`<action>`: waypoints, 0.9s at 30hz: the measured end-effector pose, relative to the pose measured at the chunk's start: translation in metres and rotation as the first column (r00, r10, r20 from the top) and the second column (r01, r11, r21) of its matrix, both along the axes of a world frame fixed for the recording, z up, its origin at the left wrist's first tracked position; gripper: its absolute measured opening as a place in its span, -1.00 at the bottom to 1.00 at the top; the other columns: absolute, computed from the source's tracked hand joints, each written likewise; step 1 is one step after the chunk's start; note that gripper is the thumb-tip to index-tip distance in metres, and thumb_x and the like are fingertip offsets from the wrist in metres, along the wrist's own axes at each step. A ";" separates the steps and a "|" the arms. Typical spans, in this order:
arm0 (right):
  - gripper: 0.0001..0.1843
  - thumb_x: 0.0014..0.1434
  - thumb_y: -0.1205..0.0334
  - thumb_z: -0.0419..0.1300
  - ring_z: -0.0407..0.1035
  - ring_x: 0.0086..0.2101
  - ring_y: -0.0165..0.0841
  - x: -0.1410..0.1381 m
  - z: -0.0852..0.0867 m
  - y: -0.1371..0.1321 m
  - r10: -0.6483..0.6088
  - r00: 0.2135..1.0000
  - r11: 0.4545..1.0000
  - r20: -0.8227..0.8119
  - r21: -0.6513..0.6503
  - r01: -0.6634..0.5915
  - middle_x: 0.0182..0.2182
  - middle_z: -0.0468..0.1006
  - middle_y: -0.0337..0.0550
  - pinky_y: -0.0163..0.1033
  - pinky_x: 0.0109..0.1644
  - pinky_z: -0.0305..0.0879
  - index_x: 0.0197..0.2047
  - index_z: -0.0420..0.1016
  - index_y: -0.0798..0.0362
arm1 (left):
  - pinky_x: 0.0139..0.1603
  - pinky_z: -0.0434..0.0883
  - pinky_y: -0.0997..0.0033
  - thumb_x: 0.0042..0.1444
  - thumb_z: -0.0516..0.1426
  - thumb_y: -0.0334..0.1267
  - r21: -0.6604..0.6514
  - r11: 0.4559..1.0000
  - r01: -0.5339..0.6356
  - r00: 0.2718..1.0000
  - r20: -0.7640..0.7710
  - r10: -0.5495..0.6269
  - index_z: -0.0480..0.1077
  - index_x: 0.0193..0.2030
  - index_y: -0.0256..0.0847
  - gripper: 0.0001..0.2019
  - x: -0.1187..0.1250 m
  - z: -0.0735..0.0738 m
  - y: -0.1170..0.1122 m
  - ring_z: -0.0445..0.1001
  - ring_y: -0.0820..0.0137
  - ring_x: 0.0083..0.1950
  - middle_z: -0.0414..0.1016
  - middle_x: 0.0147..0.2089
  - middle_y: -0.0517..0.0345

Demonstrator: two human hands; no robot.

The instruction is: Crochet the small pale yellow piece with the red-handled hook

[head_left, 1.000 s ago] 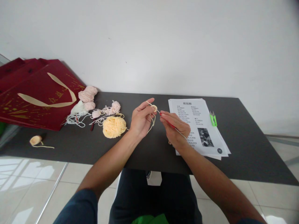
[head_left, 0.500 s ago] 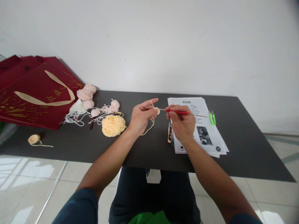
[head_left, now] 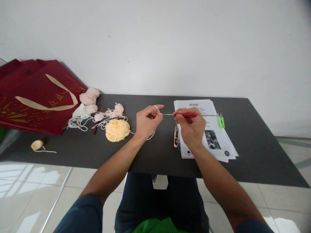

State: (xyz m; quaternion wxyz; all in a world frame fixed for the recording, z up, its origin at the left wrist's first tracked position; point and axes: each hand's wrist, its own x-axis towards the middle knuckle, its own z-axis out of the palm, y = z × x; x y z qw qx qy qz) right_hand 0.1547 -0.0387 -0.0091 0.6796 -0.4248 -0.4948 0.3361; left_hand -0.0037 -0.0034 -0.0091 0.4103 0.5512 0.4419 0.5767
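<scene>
My right hand (head_left: 193, 129) is closed around the red handle of a crochet hook (head_left: 186, 115), whose thin metal shaft points left. The shaft's tip reaches the fingers of my left hand (head_left: 147, 123), which are pinched together with the index finger stretched out. Pale yellow yarn (head_left: 157, 109) loops over that index finger, and a strand hangs below the palm. The small crocheted piece in the left fingertips is mostly hidden by them. Left of this hand lies a yellow ball of yarn (head_left: 117, 130) on the dark table (head_left: 155, 158).
Printed sheets (head_left: 194, 152) lie under my right hand, with green snips (head_left: 221, 121) and peach-coloured snips (head_left: 176, 137) at their sides. Pink yarn (head_left: 89, 96), white yarn (head_left: 80, 111) and dark red paper bags (head_left: 41, 97) are at left. A small cream crocheted piece (head_left: 37, 144) sits near the front edge.
The right hand has shifted slightly right with the hook, now more level. My left hand has turned a little, and the small crocheted piece is less visible between its fingers.
</scene>
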 end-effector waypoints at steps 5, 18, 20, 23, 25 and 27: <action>-0.82 0.14 0.22 0.47 0.43 -0.44 -0.46 0.003 -0.003 0.007 0.074 0.979 0.996 -0.192 -0.040 -0.083 -0.34 0.64 -0.28 -0.29 -0.39 0.33 -0.29 0.54 -0.04 | -0.41 0.24 0.47 -0.14 0.30 -0.42 -0.052 0.992 0.115 0.981 0.160 -0.105 0.70 -0.19 -0.13 -0.68 -0.001 -0.004 0.005 0.28 0.52 -0.46 0.45 -0.48 0.27; -0.78 0.09 0.16 0.52 0.53 -0.42 -0.48 -0.003 -0.004 0.012 0.176 0.872 0.956 -0.456 -0.130 -0.261 -0.30 0.74 -0.29 -0.35 -0.33 0.54 -0.28 0.57 -0.06 | -0.37 0.25 0.49 -0.11 0.39 -0.36 -0.097 0.980 0.174 0.947 0.291 -0.139 0.65 -0.33 -0.17 -0.86 0.004 -0.005 0.005 0.33 0.54 -0.45 0.50 -0.48 0.25; -0.78 0.12 0.14 0.51 0.55 -0.41 -0.47 -0.006 -0.006 0.011 0.181 0.882 0.957 -0.436 -0.128 -0.260 -0.29 0.74 -0.30 -0.33 -0.31 0.57 -0.26 0.56 -0.07 | -0.37 0.26 0.48 -0.11 0.39 -0.35 -0.108 0.981 0.164 0.952 0.278 -0.128 0.65 -0.32 -0.18 -0.84 0.005 -0.005 0.004 0.33 0.54 -0.45 0.51 -0.47 0.25; -0.80 0.14 0.15 0.49 0.55 -0.41 -0.47 -0.008 -0.007 0.011 0.176 0.889 0.959 -0.423 -0.131 -0.252 -0.29 0.74 -0.29 -0.33 -0.29 0.58 -0.25 0.56 -0.07 | -0.36 0.26 0.48 -0.09 0.39 -0.34 -0.110 0.982 0.154 0.959 0.256 -0.122 0.65 -0.31 -0.18 -0.85 0.004 -0.003 0.003 0.34 0.53 -0.44 0.52 -0.45 0.24; -0.81 0.14 0.14 0.49 0.55 -0.41 -0.48 -0.009 -0.006 0.011 0.167 0.888 0.959 -0.429 -0.138 -0.247 -0.28 0.74 -0.29 -0.33 -0.29 0.58 -0.25 0.58 -0.06 | -0.34 0.28 0.47 -0.07 0.37 -0.35 -0.086 0.986 0.142 0.964 0.238 -0.118 0.66 -0.32 -0.17 -0.88 0.003 -0.003 0.003 0.36 0.52 -0.40 0.54 -0.40 0.21; -0.81 0.13 0.14 0.50 0.55 -0.41 -0.49 -0.009 -0.005 0.010 0.162 0.883 0.958 -0.441 -0.145 -0.248 -0.29 0.74 -0.29 -0.35 -0.30 0.58 -0.26 0.59 -0.06 | -0.27 0.32 0.46 -0.06 0.36 -0.37 -0.033 0.993 0.117 0.970 0.220 -0.107 0.68 -0.33 -0.14 -0.88 0.002 -0.003 0.004 0.44 0.48 -0.31 0.57 -0.31 0.18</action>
